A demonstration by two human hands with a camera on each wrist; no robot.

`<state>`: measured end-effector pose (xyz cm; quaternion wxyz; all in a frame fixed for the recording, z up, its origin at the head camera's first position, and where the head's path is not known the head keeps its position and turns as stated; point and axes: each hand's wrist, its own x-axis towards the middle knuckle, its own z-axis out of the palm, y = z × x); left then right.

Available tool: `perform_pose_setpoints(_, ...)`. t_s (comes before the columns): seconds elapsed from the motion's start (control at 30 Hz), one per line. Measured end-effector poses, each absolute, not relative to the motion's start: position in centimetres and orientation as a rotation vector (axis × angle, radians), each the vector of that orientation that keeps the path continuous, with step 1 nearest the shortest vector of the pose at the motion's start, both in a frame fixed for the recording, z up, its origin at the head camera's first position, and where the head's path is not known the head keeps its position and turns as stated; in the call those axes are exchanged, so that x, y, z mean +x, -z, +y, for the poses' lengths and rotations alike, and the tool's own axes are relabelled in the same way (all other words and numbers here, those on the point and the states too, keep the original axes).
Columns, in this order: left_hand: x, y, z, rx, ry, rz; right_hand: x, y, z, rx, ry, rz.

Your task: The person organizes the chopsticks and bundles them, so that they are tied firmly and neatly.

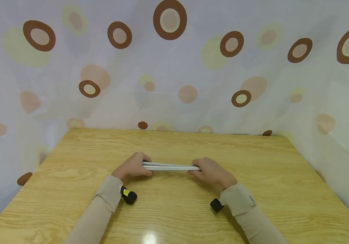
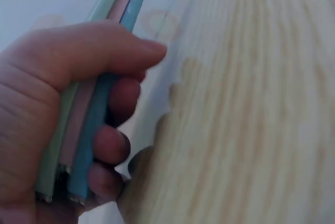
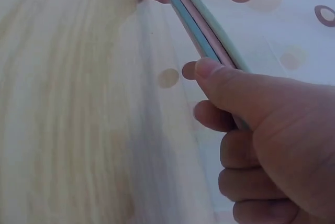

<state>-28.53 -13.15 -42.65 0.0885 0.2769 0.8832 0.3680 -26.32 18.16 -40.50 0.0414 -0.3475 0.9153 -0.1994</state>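
Observation:
Both hands hold a bundle of long, thin pastel sticks [image 1: 171, 167] in green, pink and blue, stretched sideways between them just above the table. My left hand [image 1: 136, 165] grips the left end. In the left wrist view its thumb lies across the sticks [image 2: 84, 124] and its fingers curl behind; the lower stick ends poke out by the palm, slightly uneven. My right hand [image 1: 212, 170] grips the right end, thumb along the top of the bundle and fingers curled under. That end of the sticks [image 3: 201, 30] is hidden inside the right hand.
The wooden table [image 1: 168, 210] spreads under both hands. A thin yellow loop [image 1: 230, 168], like a rubber band, lies just right of the right hand. Behind and at the sides hangs a white cloth [image 1: 168, 67] with brown and beige ovals. Each wrist wears a small black camera [image 1: 129, 196].

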Motion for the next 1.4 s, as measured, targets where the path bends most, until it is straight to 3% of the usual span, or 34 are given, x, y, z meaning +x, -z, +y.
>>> perform_pose_setpoints(0.53, -29.0, 43.4, -13.4, 0.822, -1.392, 2.396, -26.6, 38.6, 19.9, -1.018, 0.949, 2.731)
perform_pose_setpoints(1.0, -28.2, 42.6, -12.4, 0.749, -1.527, 2.334, -25.4, 37.7, 18.3, -0.631, 1.635, 2.737)
perform_pose_setpoints(1.4, -27.9, 41.9, -11.4, 0.791, -1.467, 2.336, -24.4, 36.2, 17.9, -0.547, 1.692, 2.629)
